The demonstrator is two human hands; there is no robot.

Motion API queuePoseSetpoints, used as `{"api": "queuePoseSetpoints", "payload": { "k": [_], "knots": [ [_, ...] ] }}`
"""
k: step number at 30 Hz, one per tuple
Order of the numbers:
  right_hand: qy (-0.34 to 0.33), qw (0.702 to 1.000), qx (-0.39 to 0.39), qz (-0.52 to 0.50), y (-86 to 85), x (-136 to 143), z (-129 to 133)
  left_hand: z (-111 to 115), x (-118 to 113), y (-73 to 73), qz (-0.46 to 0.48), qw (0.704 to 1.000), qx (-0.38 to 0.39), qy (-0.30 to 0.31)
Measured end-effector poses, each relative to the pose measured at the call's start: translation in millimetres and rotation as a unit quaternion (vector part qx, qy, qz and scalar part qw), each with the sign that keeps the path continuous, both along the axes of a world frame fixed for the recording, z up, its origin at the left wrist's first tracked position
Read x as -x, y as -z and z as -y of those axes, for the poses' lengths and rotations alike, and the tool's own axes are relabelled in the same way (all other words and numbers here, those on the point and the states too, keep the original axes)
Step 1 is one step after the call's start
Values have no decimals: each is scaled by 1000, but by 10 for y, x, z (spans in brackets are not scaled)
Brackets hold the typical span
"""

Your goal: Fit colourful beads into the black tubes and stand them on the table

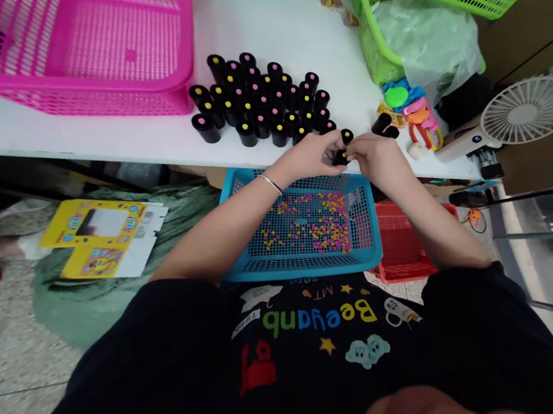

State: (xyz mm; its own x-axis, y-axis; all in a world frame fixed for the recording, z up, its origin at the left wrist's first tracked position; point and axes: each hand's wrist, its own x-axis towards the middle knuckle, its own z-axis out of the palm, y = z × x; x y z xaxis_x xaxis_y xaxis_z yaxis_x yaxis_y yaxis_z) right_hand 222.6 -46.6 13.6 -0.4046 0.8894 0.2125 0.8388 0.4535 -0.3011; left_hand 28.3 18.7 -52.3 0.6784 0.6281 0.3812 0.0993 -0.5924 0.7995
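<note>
Between both hands at the table's front edge is a black cylindrical piece (340, 158) with a small yellow dot on its top. My left hand (314, 155) curls its thumb and fingers round this piece. The fingertips of my right hand (376, 158) are pinched together at its top, by the yellow dot; whether they grip the dot or the rim I cannot tell. Just beyond stands another black cylinder (347, 136) with a yellow dot. Several more black cylinders (247, 134), topped with pink or yellow dots, stand grouped on the white table (273, 12).
Below my hands, a blue basket (309, 268) holds loose pink and yellow pieces (329, 227). A red basket (402, 245) sits lower right. A pink basket (90, 89) is at left on the table; a green basket (378, 53) and a small fan (522, 113) are at right.
</note>
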Motion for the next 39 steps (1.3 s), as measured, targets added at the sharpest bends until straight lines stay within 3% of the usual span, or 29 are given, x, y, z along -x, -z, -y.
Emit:
{"api": "queuePoseSetpoints", "payload": {
  "k": [5, 11, 16, 19, 21, 25, 27, 29, 35, 37, 39],
  "knots": [
    [41, 993, -95, -56, 330, -23, 182, -10, -6, 16, 9, 1000, 2, 8],
    [56, 987, -136, -63, 611, -86, 238, -6, 3, 11, 2, 1000, 1, 6],
    [42, 989, -128, -62, 590, -97, 202, -8, -2, 19, 6, 1000, 5, 5],
    [99, 981, -74, -152, 503, -45, 213, -2, -7, 17, 3, 1000, 4, -1],
    [169, 946, 18, -276, 459, 6, 218, 4, -7, 12, -2, 1000, 9, -2],
    [264, 797, 260, -477, 389, 99, 170, 2, -3, 16, 0, 999, 41, 7],
    [284, 748, 311, -513, 340, 139, 135, -5, -2, 26, 2, 999, 53, 6],
    [295, 727, 324, -529, 289, 182, 115, -13, 0, 35, -3, 998, 57, 6],
    [315, 728, 310, -524, 244, 286, 79, 0, 15, 17, -37, 999, 26, -1],
    [311, 742, 305, -510, 264, 286, 86, 39, 21, 0, -52, 999, 2, -9],
    [291, 776, 265, -493, 289, 273, 151, 105, 25, -21, -82, 996, -23, -21]
  ]
}}
